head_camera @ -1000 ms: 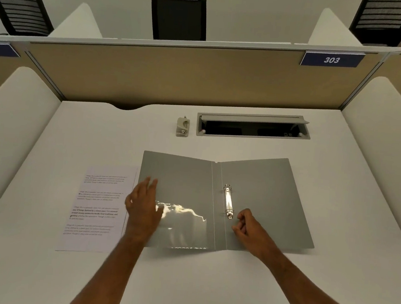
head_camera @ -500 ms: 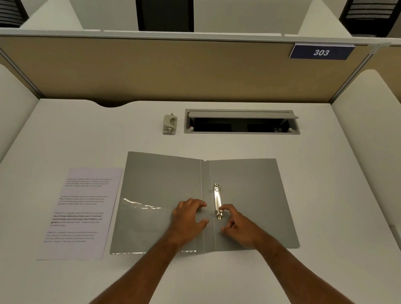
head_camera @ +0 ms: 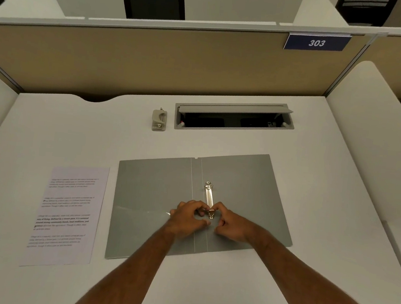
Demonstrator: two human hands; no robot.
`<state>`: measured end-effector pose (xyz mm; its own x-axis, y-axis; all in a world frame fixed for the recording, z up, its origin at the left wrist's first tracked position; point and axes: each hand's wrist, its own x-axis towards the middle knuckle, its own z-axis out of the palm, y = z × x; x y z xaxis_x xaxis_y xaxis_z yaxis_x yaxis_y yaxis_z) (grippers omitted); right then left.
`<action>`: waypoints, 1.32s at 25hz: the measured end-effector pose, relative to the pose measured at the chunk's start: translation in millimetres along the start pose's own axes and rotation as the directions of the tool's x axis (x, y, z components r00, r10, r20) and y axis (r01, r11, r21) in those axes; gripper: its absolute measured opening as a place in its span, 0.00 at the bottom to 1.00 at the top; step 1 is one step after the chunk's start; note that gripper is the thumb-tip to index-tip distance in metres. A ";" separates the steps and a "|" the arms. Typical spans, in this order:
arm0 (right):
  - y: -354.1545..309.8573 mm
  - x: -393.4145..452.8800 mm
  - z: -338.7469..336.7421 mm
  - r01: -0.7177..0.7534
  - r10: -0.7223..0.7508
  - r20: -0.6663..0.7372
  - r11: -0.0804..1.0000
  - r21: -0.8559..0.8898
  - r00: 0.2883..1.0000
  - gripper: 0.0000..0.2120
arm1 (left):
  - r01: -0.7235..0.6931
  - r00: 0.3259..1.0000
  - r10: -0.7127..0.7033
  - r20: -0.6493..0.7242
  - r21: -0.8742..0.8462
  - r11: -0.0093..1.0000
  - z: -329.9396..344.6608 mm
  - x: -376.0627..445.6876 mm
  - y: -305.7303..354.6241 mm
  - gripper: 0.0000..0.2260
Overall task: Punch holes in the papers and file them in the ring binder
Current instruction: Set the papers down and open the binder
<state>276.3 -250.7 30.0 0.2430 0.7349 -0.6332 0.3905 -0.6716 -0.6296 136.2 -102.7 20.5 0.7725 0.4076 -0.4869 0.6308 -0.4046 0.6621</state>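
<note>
Head view shows my left hand [head_camera: 187,219] and right hand [head_camera: 230,224] at centre frame. Each grip pinches the ring mechanism [head_camera: 208,197] of the open binder [head_camera: 251,192].

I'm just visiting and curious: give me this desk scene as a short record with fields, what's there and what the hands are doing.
Binder: grey ring binder lying open flat on the desk
Ring clip: metal ring mechanism just right of the spine
Left hand: left hand pinches the near ring
Right hand: right hand pinches the same ring from the other side
Papers: printed papers left of the binder, not filed
Punch: hole punch at the back, untouched
Label: sign reads 303
</note>
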 end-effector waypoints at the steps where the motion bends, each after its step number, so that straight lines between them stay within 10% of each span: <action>1: 0.0 1.0 -0.3 -0.004 0.004 0.007 1.000 -0.003 1.000 0.23 | 0.007 1.000 -0.007 0.017 -0.004 1.000 -1.4 1.9 0.1 0.16; 33: -7.7 -2.6 -0.4 -0.045 0.044 0.010 0.994 0.100 0.999 0.16 | 0.035 0.995 -0.032 0.091 -0.029 0.999 -1.0 16.7 -3.1 0.14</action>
<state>273.0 -247.4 36.6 0.2511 0.7035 -0.6649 0.2883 -0.7100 -0.6424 147.1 -93.8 10.8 0.7552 0.3446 -0.5576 0.6551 -0.3660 0.6610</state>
